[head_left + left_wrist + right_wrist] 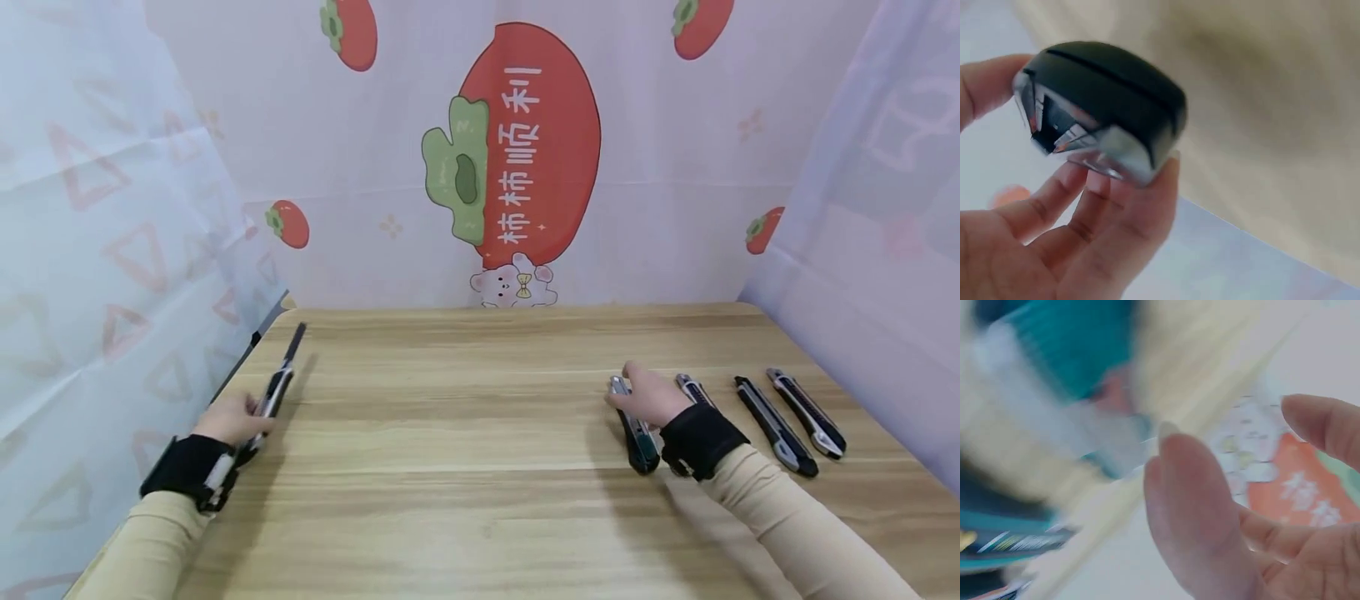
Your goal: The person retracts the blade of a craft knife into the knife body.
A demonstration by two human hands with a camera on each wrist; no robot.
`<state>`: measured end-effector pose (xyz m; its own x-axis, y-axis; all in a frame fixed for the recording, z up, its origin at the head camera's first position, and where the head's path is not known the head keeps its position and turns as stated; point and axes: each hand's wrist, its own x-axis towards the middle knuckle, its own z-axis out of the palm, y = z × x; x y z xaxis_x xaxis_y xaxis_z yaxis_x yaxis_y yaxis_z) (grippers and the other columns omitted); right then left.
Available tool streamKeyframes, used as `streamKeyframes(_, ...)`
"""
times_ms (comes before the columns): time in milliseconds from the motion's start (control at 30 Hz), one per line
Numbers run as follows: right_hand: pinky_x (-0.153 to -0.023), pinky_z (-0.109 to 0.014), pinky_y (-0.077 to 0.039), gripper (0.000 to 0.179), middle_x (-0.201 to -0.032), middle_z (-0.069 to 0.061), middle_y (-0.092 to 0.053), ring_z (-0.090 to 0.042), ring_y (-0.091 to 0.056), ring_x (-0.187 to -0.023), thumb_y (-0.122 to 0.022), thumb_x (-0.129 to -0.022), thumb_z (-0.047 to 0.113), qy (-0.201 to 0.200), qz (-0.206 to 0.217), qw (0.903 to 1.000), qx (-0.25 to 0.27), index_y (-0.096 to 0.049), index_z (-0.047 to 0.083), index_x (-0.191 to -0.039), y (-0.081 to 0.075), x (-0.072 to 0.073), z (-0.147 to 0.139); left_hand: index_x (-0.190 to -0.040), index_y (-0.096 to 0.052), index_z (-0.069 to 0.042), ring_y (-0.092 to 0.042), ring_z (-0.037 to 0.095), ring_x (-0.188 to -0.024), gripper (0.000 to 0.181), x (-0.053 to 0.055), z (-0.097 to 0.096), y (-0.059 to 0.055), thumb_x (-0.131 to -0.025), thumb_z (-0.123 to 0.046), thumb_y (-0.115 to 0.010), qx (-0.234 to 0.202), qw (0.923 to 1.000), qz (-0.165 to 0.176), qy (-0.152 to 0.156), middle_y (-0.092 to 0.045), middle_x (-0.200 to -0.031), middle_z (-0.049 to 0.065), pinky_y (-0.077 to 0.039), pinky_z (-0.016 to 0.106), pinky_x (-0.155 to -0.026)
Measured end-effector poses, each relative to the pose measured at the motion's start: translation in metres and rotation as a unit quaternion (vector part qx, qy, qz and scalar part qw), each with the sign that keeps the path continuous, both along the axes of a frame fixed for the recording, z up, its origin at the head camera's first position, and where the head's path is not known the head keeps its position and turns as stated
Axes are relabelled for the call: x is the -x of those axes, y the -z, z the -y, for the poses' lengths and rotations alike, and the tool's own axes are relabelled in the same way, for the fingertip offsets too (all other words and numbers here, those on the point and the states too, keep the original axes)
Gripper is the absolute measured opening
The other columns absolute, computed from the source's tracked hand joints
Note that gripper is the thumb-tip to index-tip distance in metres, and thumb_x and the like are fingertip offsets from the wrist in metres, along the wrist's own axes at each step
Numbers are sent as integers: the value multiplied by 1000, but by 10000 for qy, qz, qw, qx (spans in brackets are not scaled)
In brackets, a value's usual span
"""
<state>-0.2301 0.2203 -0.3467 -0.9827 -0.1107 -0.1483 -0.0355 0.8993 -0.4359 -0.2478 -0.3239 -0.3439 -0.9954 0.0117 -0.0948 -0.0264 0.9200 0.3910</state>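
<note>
At the left of the table, my left hand (234, 418) holds a box cutter (276, 393) raised, its long dark blade pointing away. In the left wrist view the cutter's dark and silver butt end (1107, 100) shows between thumb and fingers. On the right, my right hand (651, 396) is over the front part of a second box cutter (639, 442), dark with a silver nose. The right wrist view shows the fingers (1194, 512) spread apart, with a blurred teal and silver cutter (1079, 350) beside them and nothing visible between them.
Right of my right hand lie several more box cutters: one partly hidden by the wrist (694, 390), a dark one (776, 425) and a black-and-white one (808, 414). The wooden table (450, 450) is bordered by printed cloth (360, 150) at the back and sides.
</note>
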Motion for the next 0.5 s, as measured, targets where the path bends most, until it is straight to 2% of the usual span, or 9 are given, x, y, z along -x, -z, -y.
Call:
streamKeyframes(100, -45, -24, -48, 61, -92, -27, -68, -14, -56, -48, -57, -93, 27, -109, -307, 9987, 379, -42, -16, -133, -7, 1, 13, -85, -52, 7, -54, 22, -64, 29, 6, -40, 0, -78, -17, -67, -331, 9984, -375, 258, -57, -72, 14, -42, 28, -54)
streamKeyframes(167, -47, -28, -52, 58, -82, -20, -66, -16, -57, -50, -58, -93, 27, -251, -485, 9956, 762, -45, -14, -131, -7, 0, 25, -91, -53, 8, -55, 23, -68, 31, 8, -70, 3, -77, -15, -67, -565, 9961, -543, 407, -59, -77, 16, -42, 29, -57)
streamKeyframes(233, -52, -32, -58, 55, -82, -17, -63, -19, -60, -57, -59, -93, 26, -370, -539, 9897, 1273, -47, -12, -130, -5, -1, 41, -94, -53, 8, -55, 24, -70, 31, 7, -102, 7, -77, -13, -68, -831, 9931, -638, 534, -59, -79, 16, -43, 30, -59)
streamKeyframes(333, -58, -38, -62, 51, -88, -18, -61, -23, -62, -70, -60, -93, 24, -530, -491, 9770, 2004, -48, -9, -130, -1, -3, 65, -95, -53, 6, -53, 22, -70, 31, -1, -151, 11, -75, -10, -69, -1332, 9847, -765, 819, -58, -79, 14, -44, 31, -60)
streamKeyframes(500, -69, -42, -64, 49, -110, -33, -63, -38, -64, -92, -53, -98, 24, -579, -448, 9484, 3084, -45, -8, -135, -5, -5, 97, -92, -54, 3, -53, 17, -68, 29, -17, -223, 11, -73, -6, -74, -2093, 9635, -892, 1409, -62, -81, 14, -46, 30, -59)
